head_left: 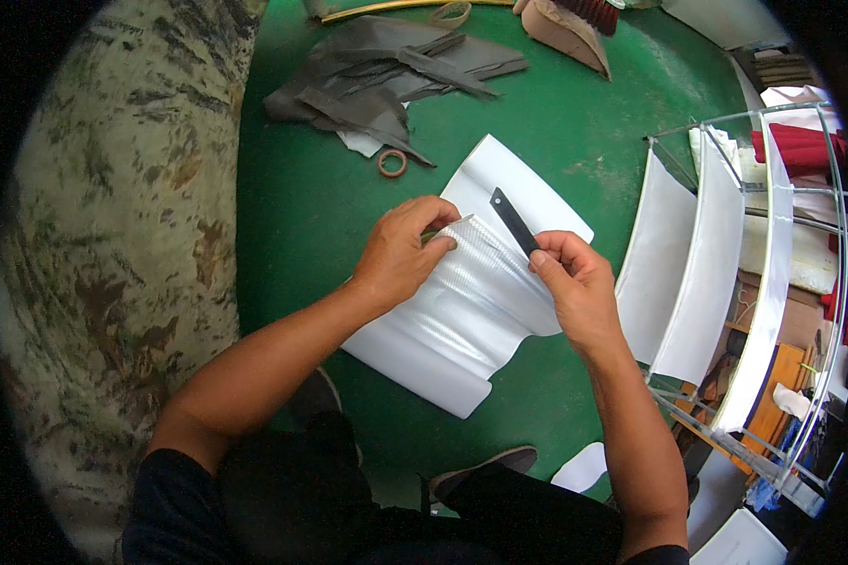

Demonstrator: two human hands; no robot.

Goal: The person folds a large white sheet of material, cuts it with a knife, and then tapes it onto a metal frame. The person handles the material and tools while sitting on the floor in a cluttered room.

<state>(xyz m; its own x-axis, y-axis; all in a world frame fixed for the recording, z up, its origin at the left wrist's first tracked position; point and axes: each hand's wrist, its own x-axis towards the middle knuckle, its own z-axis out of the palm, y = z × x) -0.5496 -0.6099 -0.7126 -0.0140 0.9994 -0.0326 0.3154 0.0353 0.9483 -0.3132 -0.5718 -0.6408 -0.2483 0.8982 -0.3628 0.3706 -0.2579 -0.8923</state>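
A shiny white ribbed sheet (480, 282), its lower end curled into a roll, lies over the green floor in front of me. My left hand (400, 247) pinches its upper left edge between thumb and fingers. In my right hand (575, 282) is a flat black cutter blade (513, 221), with a small hole near its slanted end. Its upper end points up and left above the sheet, apart from my left hand. Behind it the sheet's smooth far part (523, 184) spreads toward the upper right.
Dark grey sheet scraps (386, 75) are heaped at the far left, with a brown tape ring (392, 164) near them. A dustpan (563, 36) stands at the back. On the right is a metal rack (829, 169) hung with white panels (711, 254). A mottled surface (132, 235) borders the left.
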